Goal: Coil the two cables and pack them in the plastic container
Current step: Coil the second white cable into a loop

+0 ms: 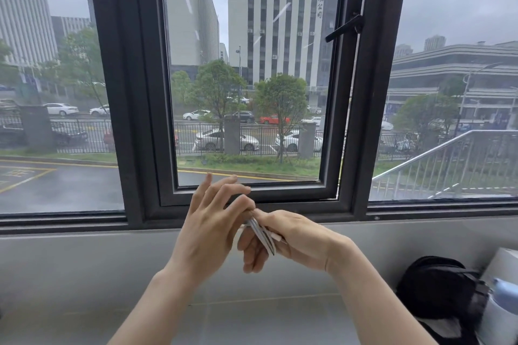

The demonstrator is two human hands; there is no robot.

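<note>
now the right hand (pixel 297 241) grips one white cable bundle (pixel 263 235), the left hand (pixel 207 232) pinching it, fingers (pixel 234 194) spread.

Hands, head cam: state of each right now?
Left hand: fingers spread, one bent onto the white cable; grip cannot be told.
Right hand: closed, holding the white cable.

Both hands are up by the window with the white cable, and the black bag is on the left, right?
No: the head view shows the black bag on the right, not the left. The rest holds: left hand and right hand are up by the window with the white cable.
</note>
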